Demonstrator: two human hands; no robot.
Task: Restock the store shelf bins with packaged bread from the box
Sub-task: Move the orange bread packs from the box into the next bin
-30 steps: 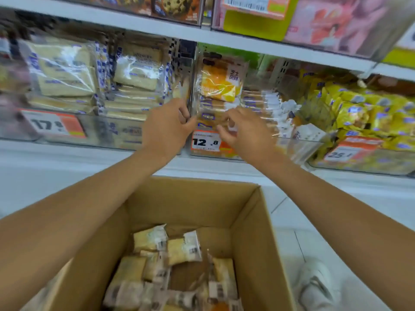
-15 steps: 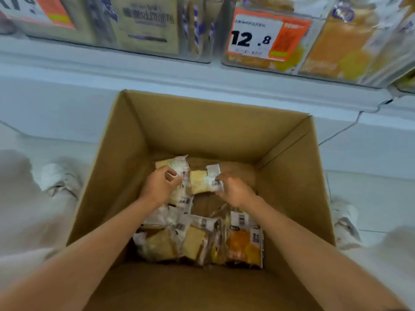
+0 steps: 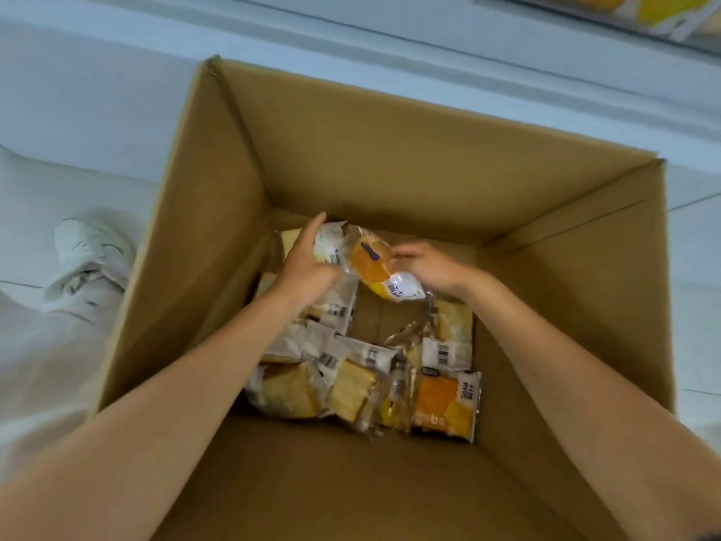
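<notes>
Both hands are down inside the cardboard box (image 3: pixel 390 150), near its far wall. The right hand (image 3: pixel 433 267) has a fingertip grip on one end of an orange bread packet (image 3: pixel 374 263), which hangs tilted just above the box floor. That grip is narrow, with thumb and fingers closed on the wrapper rather than round the loaf. The left hand (image 3: pixel 308 267) appears to have its grip closed on a pale bread packet (image 3: pixel 329 244), though its forefinger sticks out straight and the back of the hand hides most of the hold. The two packets touch between the hands. More loose packets (image 3: pixel 351 388) lie heaped at the near side of the box floor. Only a corner of a shelf bin (image 3: pixel 663 17) shows at the top right, well apart from the hands.

The likeliest slip is the orange packet sliding out of that pinch on slick film during the lift past the tall box walls, and dropping back among the others. Squeezing harder to prevent this could crush the soft bread. With the bin almost out of sight, a packet could also catch the box rim or land in the wrong bin
</notes>
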